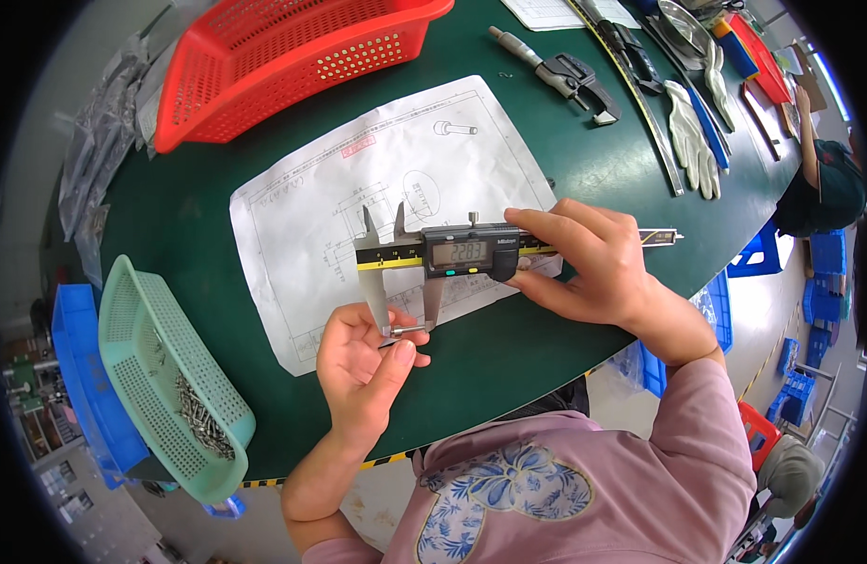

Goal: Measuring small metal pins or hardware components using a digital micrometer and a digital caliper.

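My right hand (593,268) is closed round the slide end of a digital caliper (462,252), which lies level over a printed technical drawing (288,226). Between the caliper's long lower jaws sits a small shiny metal screw (410,330), pinched in the fingers of my left hand (358,367). The jaws appear to touch the screw at its two ends. Fingertips hide part of it. A lit display shows on the caliper's body.
A red perforated basket (255,103) stands at the far left. On the near left, a light green basket (118,320) holds several small metal parts, beside a blue bin (86,376). A micrometer (560,75) and white gloves (692,141) lie far right. Another person (824,188) is at the right.
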A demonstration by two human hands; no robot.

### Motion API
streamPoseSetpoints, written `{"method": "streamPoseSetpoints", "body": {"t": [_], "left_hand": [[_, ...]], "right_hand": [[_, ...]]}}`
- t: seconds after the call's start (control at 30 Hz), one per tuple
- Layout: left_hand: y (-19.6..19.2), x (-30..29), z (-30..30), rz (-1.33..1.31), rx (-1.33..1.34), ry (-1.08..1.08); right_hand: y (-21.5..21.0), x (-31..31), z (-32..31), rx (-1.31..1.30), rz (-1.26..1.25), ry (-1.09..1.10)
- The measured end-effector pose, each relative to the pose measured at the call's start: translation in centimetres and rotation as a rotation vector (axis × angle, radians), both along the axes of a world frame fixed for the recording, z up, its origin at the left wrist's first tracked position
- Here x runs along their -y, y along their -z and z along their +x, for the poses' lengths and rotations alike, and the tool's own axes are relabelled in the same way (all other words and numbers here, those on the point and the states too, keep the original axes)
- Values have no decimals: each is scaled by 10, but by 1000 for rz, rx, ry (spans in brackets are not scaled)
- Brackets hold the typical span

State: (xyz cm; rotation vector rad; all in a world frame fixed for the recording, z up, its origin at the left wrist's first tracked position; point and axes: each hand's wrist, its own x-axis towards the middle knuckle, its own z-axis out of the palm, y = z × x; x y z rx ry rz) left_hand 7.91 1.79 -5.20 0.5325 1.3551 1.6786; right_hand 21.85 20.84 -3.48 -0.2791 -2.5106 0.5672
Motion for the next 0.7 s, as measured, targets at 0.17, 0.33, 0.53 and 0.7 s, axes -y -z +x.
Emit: {"method": "streamPoseSetpoints", "body": {"t": [0.17, 0.33, 0.53, 0.7], "left_hand": [[0, 0, 0, 5, 26, -8], [3, 2, 1, 34, 82, 6], [5, 3, 1, 77, 115, 15], [3, 0, 1, 83, 129, 14]], "right_hand": [[1, -2, -2, -8, -12, -2], [1, -1, -2, -18, 8, -25], [-4, 0, -1, 18, -34, 1], [-1, 3, -1, 64, -51, -27]]}}
